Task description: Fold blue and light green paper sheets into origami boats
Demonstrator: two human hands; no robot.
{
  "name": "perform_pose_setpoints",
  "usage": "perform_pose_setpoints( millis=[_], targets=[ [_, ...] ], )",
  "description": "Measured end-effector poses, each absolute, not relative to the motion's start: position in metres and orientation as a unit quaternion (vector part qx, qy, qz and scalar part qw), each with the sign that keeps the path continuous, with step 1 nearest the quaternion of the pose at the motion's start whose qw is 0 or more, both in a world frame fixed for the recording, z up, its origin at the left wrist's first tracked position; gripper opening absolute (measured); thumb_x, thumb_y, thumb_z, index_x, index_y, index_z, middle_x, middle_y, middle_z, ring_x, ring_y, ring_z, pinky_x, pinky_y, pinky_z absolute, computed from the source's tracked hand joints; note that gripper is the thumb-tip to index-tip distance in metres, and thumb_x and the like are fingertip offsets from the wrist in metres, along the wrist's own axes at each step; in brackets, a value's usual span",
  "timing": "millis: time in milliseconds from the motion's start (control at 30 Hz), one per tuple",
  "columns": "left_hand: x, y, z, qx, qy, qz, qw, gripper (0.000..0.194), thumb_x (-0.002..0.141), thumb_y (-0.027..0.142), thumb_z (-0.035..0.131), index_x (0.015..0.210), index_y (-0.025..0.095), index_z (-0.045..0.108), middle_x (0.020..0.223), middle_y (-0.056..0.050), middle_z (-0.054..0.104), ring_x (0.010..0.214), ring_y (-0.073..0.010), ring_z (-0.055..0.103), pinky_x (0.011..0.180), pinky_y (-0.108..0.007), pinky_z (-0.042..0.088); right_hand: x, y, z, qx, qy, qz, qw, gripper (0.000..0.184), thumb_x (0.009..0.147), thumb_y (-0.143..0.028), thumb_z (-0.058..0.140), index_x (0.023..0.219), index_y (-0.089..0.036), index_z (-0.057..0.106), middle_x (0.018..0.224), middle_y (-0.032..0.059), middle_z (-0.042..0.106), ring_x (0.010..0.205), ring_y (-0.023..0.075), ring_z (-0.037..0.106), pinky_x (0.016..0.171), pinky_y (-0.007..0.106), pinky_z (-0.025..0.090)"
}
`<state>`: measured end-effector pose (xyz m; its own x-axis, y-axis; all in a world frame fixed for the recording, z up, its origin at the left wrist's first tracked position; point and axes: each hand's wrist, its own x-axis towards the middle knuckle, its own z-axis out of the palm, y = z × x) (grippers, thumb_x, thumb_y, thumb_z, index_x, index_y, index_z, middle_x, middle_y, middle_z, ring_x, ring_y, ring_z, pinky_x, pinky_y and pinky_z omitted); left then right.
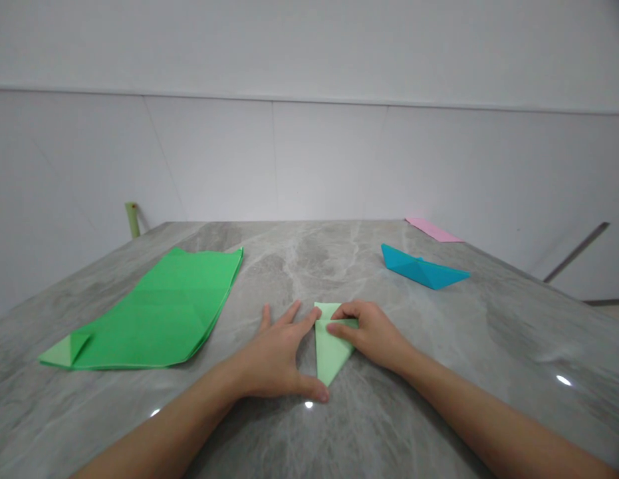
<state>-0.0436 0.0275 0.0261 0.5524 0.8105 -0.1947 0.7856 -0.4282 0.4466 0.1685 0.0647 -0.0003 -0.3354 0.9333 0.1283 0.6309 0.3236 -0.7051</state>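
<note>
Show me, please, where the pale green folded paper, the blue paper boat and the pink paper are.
Pale green folded paper [331, 356]: head view, on its lower half.
Blue paper boat [417, 273]: head view, on its middle.
Pink paper [433, 230]: head view, on its middle.

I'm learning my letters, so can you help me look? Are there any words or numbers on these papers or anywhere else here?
I can't read any words, numbers or labels: the light green folded paper, big green paper, blue paper boat and pink paper show none, and the little red spot on the green post is too small to read.
</note>
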Motion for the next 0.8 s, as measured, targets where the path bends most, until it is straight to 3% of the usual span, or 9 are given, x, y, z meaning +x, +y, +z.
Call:
perform_pose_setpoints(
  millis=[467, 800],
  targets=[
    [-0.0454, 0.0303, 0.0176, 0.848, 0.467, 0.047, 0.245, 0.109, 0.069, 0.066, 0.064, 0.154, 0.024, 0.011, 0.159, -0.009, 0.018, 0.148, -0.0338, 0.005, 0.109, -0.069, -0.008, 0.1680, 0.0661, -0.0043, -0.529, -0.772, 0.247, 0.251, 0.014, 0.078, -0.031, 0.068, 0.081, -0.019, 0.075, 0.082, 0.0052, 0.068, 0.088, 0.0229, 0.060, 0.082, 0.035, 0.039],
    [-0.0442, 0.0282, 0.0219, 0.843, 0.471, 0.057, 0.253, 0.114, 0.061, 0.074, 0.067, 0.153, 0.026, 0.018, 0.158, -0.012, 0.023, 0.147, -0.0374, 0.008, 0.107, -0.072, -0.008, 0.1665, 0.0652, 0.0002, -0.524, -0.777, 0.246, 0.249, 0.011, 0.078, -0.029, 0.068, 0.079, -0.019, 0.074, 0.080, 0.0037, 0.070, 0.088, 0.0218, 0.059, 0.082, 0.034, 0.038]
  ],
)
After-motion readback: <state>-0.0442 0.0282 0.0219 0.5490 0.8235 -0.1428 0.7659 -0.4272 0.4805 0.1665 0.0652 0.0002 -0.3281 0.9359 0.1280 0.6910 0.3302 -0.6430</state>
